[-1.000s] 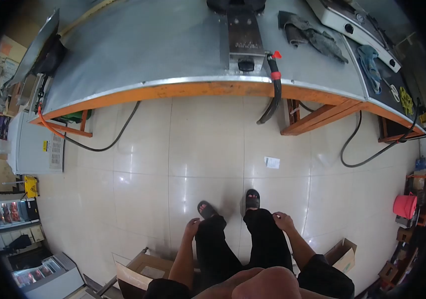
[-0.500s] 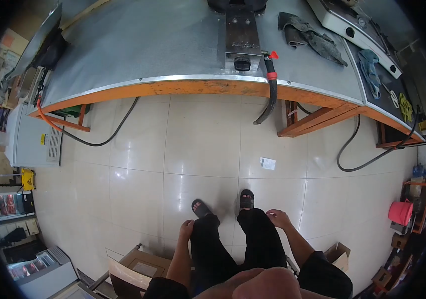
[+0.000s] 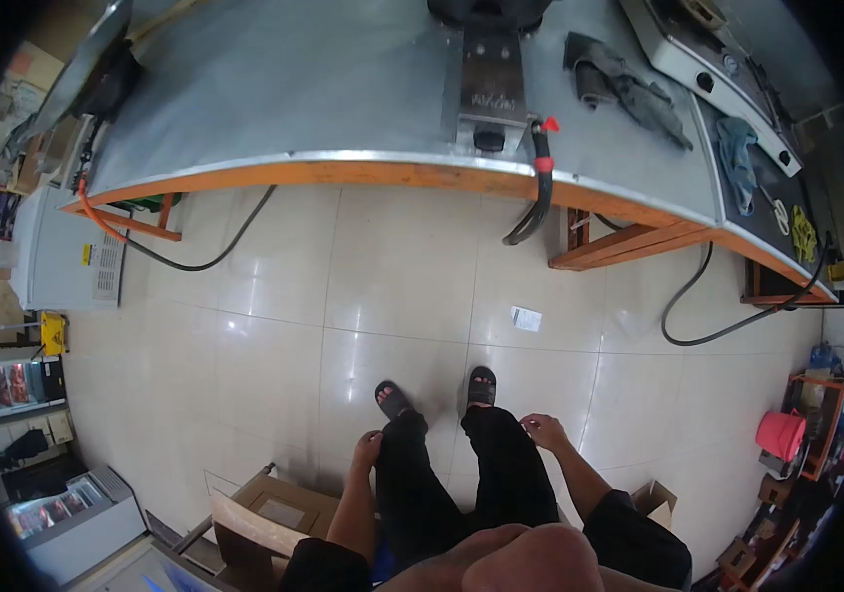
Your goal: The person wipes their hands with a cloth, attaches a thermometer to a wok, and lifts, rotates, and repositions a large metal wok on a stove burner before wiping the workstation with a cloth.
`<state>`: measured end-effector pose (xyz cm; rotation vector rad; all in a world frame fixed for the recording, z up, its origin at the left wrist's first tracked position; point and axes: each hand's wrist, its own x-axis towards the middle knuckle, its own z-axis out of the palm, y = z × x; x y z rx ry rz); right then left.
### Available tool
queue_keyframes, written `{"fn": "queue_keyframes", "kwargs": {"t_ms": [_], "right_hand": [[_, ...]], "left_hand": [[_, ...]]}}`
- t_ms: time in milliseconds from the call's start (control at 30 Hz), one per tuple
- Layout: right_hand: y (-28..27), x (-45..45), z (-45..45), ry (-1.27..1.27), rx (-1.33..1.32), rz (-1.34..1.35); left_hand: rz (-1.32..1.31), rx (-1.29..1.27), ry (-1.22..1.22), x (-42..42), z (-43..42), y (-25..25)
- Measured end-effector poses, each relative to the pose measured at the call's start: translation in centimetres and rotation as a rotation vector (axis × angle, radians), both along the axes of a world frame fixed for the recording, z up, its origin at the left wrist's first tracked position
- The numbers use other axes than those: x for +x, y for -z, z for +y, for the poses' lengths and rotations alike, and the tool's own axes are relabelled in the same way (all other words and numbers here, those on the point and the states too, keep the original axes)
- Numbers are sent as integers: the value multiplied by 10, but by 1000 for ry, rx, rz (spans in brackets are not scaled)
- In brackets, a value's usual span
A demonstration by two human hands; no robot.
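My left hand (image 3: 368,450) is closed at the outer side of my left knee, with its fingers curled in against my black trousers (image 3: 405,464). Beside the right knee, my right hand (image 3: 546,431) has its fingers drawn together at the trouser cloth; the fingertips are small and partly hidden. Both forearms reach down along my thighs. Two dark open-toed sandals (image 3: 481,386) are on my feet on the tiled floor. A white slip of paper (image 3: 527,319) lies ahead of the right foot.
Ahead runs a grey-topped workbench (image 3: 274,109) with an orange frame, carrying a metal burner stand (image 3: 492,94), a black hose (image 3: 543,192), dark cloth (image 3: 629,89) and a stove (image 3: 703,74). Cardboard boxes (image 3: 274,513) stand close behind me. Cables (image 3: 713,342) loop over the floor.
The view has shifted slightly, so the bench sits a little lower and my feet a little higher. Both hands remain at my knees.
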<state>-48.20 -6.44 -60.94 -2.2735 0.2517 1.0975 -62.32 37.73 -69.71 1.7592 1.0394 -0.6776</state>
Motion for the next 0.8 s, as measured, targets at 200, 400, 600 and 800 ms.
{"fn": "queue_keyframes", "kwargs": {"t_ms": [200, 400, 600, 800], "right_hand": [[-103, 32, -20, 263, 259, 4], [-230, 165, -79, 625, 530, -416], [-363, 342, -112, 662, 553, -774], [-464, 471, -108, 675, 543, -1007]], "left_hand": [[136, -297, -69, 40, -9, -153], [-356, -578, -245, 148, 23, -284], [-671, -391, -287, 324, 98, -420], [-945, -276, -185, 519, 155, -555]]}}
